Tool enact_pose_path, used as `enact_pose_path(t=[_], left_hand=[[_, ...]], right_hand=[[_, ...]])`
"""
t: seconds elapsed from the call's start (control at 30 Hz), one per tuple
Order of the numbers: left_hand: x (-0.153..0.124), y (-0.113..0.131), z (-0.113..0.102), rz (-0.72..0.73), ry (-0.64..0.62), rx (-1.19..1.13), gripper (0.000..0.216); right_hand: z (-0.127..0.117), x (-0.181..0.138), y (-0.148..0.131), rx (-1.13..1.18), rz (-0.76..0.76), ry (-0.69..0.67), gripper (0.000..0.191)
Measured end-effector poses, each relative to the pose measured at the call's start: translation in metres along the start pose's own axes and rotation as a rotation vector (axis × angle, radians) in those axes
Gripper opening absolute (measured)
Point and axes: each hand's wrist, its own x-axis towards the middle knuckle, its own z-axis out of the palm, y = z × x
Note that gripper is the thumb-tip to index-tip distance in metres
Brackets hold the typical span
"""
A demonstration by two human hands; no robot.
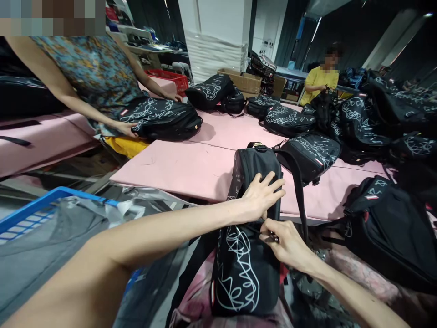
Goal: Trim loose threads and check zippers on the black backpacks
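Observation:
A black backpack point(251, 273) with white scribble-like line drawings stands in front of me, its lower part over my lap and its upper part against the pink table edge. My left hand point(261, 198) rests on the upper part, fingers spread across the black fabric. Just below it, my right hand point(287, 241) is closed in a pinch at the bag's middle. Something small and dark shows between those fingers, too little to name. A black strap point(297, 182) hangs from the bag's top on the right.
Several similar backpacks point(310, 152) lie on the pink table point(174, 166). Another black backpack point(392, 228) sits close on my right. A blue crate point(58, 196) with grey sheeting is at my left. Across the table, one person point(88, 68) holds a backpack; another person point(317, 82) stands farther back.

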Motion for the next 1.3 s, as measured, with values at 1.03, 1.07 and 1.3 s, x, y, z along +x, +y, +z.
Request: enact_pose_path(t=[1.03,1.07,1.3], left_hand=[[-0.114,0.054,0.026,-1.346,-0.113,-2.13,0.043],[-0.114,0.054,0.028,-1.336,-0.102,-2.134,0.044],[-0.116,0.052,0.036,-1.285,-0.123,-2.136,0.049]], right_hand=[[0.05,-0.03,-0.001,-0.699,-0.527,0.262,0.019],[0.05,-0.03,0.0,-0.707,-0.522,0.255,0.018],[0.051,-0.029,0.004,-0.696,-0.499,0.286,0.013]])
